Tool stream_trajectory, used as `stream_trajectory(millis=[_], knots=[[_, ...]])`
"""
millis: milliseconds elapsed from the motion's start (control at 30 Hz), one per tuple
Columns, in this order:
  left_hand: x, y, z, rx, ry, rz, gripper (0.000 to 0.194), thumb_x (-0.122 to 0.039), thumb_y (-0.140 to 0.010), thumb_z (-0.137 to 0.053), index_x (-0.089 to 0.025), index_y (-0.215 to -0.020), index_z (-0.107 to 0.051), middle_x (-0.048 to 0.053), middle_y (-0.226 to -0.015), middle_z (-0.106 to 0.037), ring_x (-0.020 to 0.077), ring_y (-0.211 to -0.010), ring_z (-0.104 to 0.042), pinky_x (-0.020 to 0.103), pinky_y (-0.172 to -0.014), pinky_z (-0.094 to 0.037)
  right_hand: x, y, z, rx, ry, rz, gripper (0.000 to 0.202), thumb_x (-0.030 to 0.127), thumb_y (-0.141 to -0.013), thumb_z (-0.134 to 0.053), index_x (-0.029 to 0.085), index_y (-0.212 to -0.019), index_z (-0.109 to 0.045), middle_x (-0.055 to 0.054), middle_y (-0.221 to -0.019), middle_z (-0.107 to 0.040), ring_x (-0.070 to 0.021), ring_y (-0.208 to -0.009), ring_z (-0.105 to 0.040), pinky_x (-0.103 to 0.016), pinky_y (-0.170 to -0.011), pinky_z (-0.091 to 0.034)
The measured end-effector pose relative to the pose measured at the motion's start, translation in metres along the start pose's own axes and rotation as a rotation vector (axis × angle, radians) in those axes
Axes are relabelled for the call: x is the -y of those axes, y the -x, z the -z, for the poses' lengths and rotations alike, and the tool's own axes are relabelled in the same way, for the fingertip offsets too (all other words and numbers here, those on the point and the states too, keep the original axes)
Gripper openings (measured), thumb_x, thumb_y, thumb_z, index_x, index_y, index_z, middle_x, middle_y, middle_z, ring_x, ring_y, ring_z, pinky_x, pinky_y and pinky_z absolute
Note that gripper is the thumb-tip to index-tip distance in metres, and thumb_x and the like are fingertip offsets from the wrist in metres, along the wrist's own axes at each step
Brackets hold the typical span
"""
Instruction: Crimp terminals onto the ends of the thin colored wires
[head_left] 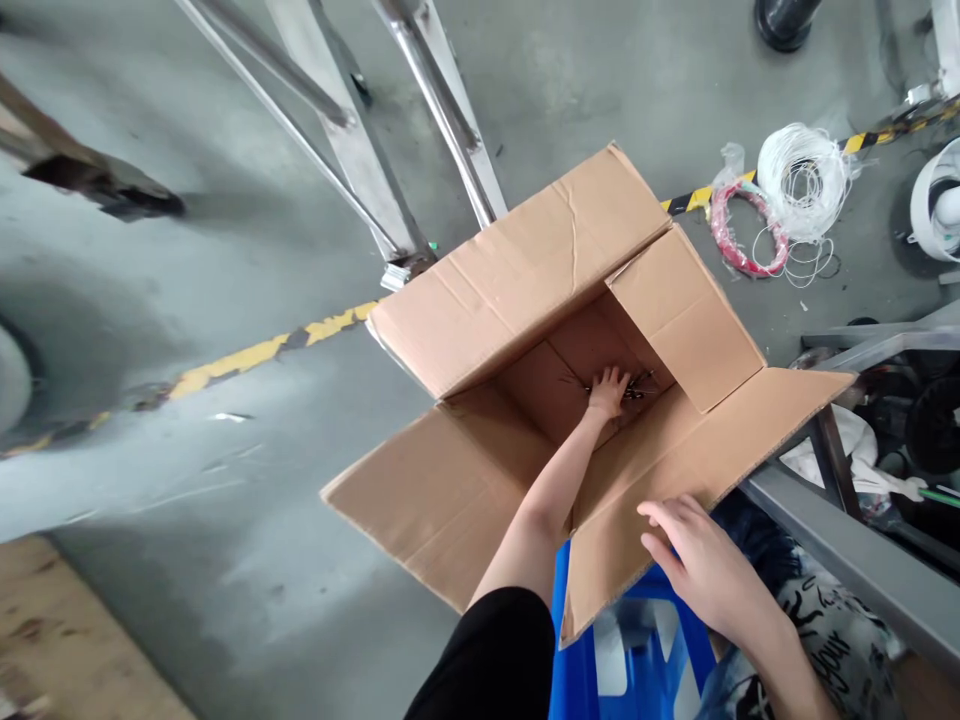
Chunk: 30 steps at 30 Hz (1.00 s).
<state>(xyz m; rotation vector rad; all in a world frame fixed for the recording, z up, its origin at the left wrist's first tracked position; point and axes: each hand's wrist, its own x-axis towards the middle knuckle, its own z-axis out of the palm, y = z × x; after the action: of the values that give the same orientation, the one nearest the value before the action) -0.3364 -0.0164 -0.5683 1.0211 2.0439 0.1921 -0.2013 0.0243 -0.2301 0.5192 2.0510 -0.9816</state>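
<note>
My left hand [609,391] reaches deep into an open cardboard box [517,290]. Its fingers are spread over a small heap of thin, dark, wire-like pieces [637,386] at the bottom, which stick out on both sides of the hand. What exactly these pieces are is too small to make out. Above the box's near flap [645,500] is my right hand [694,560], fingers loosely bent and apart, holding nothing; whether it touches the cardboard I cannot tell. A blue plastic stool [637,670] shows beneath the box.
Metal frame legs [352,140] stand beyond the box. A grey metal bar [832,540] runs along the right. Coils of white [802,180] and red wire [724,225] lie on the floor by yellow-black tape [262,352]. A wooden board [67,630] is at lower left.
</note>
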Motion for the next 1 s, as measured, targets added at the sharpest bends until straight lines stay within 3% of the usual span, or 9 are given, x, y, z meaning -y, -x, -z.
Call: stream_trajectory(millis=[200,333,467,700,767,833,900,1000], knots=[[-0.014,0.012,-0.033,-0.013,-0.087,-0.008,0.043,-0.035,-0.104,-0.073,-0.019,-0.143,-0.064,0.014,-0.147,-0.065,0.0325,-0.127,-0.069,0.056,-0.105,-0.061,0.005,-0.001,0.002,0.021,0.021,-0.011,0.034,0.014,-0.11,-0.043,0.012,-0.134,-0.067,-0.018,-0.123,-0.075,-0.0366,-0.12,-0.068,-0.053,-0.097,-0.061],[-0.018,0.008,-0.036,0.017,-0.097,-0.029,0.039,-0.034,-0.104,-0.073,-0.018,-0.139,-0.066,0.013,-0.14,-0.069,0.0305,-0.119,-0.072,0.053,-0.099,-0.064,0.005,-0.002,0.003,0.025,0.032,-0.012,0.031,0.013,-0.109,-0.045,0.013,-0.13,-0.068,-0.017,-0.117,-0.075,-0.0364,-0.115,-0.069,-0.053,-0.096,-0.06],[-0.005,-0.001,-0.014,0.004,-0.081,-0.074,0.038,-0.035,-0.105,-0.073,-0.018,-0.138,-0.067,0.013,-0.138,-0.07,0.0294,-0.117,-0.072,0.051,-0.098,-0.064,0.002,-0.002,0.002,0.008,0.031,-0.01,0.027,0.013,-0.108,-0.047,0.016,-0.123,-0.069,-0.014,-0.113,-0.075,-0.0356,-0.114,-0.069,-0.052,-0.096,-0.059],[0.004,-0.015,0.057,-0.159,-0.051,-0.057,0.04,-0.035,-0.105,-0.072,-0.019,-0.141,-0.066,0.013,-0.145,-0.066,0.0317,-0.126,-0.069,0.055,-0.105,-0.061,-0.004,-0.006,0.001,-0.081,0.011,0.069,0.023,0.015,-0.107,-0.047,0.019,-0.112,-0.07,-0.012,-0.105,-0.076,-0.0344,-0.107,-0.071,-0.052,-0.092,-0.061],[0.004,0.001,0.077,-0.2,-0.039,-0.004,0.041,-0.035,-0.105,-0.072,-0.018,-0.141,-0.066,0.013,-0.144,-0.067,0.0316,-0.125,-0.07,0.055,-0.104,-0.061,-0.001,-0.006,0.003,-0.223,-0.035,0.177,0.026,0.015,-0.107,-0.045,0.02,-0.112,-0.07,-0.013,-0.11,-0.076,-0.0324,-0.109,-0.072,-0.051,-0.096,-0.061],[0.007,0.034,0.097,-0.244,-0.025,0.059,0.04,-0.035,-0.105,-0.072,-0.018,-0.14,-0.066,0.013,-0.14,-0.069,0.0306,-0.121,-0.071,0.054,-0.103,-0.061,0.001,-0.005,0.005,-0.419,-0.129,0.342,0.028,0.018,-0.108,-0.046,0.022,-0.12,-0.071,-0.015,-0.128,-0.075,-0.0308,-0.123,-0.07,-0.051,-0.107,-0.057],[0.013,0.083,0.119,-0.302,-0.015,0.134,0.035,-0.034,-0.106,-0.07,-0.017,-0.137,-0.067,0.012,-0.134,-0.071,0.0289,-0.116,-0.072,0.052,-0.1,-0.062,0.0,-0.004,0.004,-0.569,-0.209,0.456,0.028,0.022,-0.109,-0.049,0.023,-0.129,-0.069,-0.015,-0.144,-0.07,-0.0295,-0.137,-0.065,-0.051,-0.116,-0.053],[0.026,0.173,0.159,-0.418,-0.01,0.248,0.023,-0.017,-0.103,-0.064,-0.015,-0.125,-0.067,0.014,-0.116,-0.077,0.0302,-0.112,-0.073,0.044,-0.094,-0.061,-0.009,-0.01,0.002,-0.586,-0.209,0.419,0.026,0.027,-0.108,-0.05,0.022,-0.124,-0.071,-0.016,-0.143,-0.07,-0.0292,-0.136,-0.065,-0.051,-0.119,-0.051]])
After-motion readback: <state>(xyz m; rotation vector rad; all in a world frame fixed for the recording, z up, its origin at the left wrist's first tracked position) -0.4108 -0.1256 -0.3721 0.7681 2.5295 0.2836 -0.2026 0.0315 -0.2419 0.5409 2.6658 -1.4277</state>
